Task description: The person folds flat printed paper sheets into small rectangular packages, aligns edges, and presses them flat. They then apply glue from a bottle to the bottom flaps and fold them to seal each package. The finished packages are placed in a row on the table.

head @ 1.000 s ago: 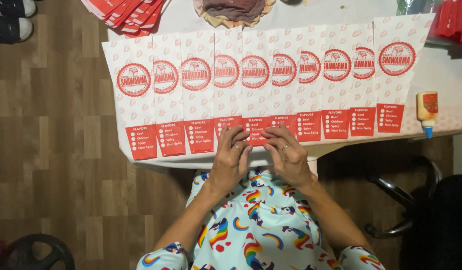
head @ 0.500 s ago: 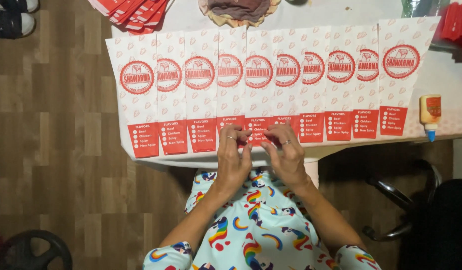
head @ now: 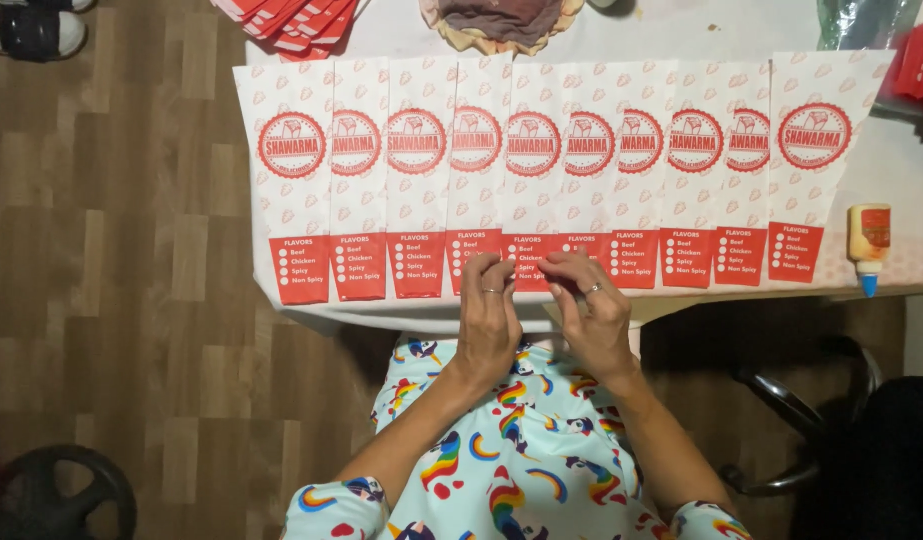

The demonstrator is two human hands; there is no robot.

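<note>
Both hands, left hand point(head: 489, 318) and right hand point(head: 594, 312), pinch fingertips together on the red bottom flap of the middle paper bag point(head: 530, 180) in the overlapped row at the tabletop point(head: 882, 180) near edge, apparently pressing its fold; glue bottle point(head: 868, 244) lies far right.

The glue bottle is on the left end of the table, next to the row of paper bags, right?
Not quite. The head view shows the glue bottle at the right end of the table, beside the last of the paper bags.
</note>
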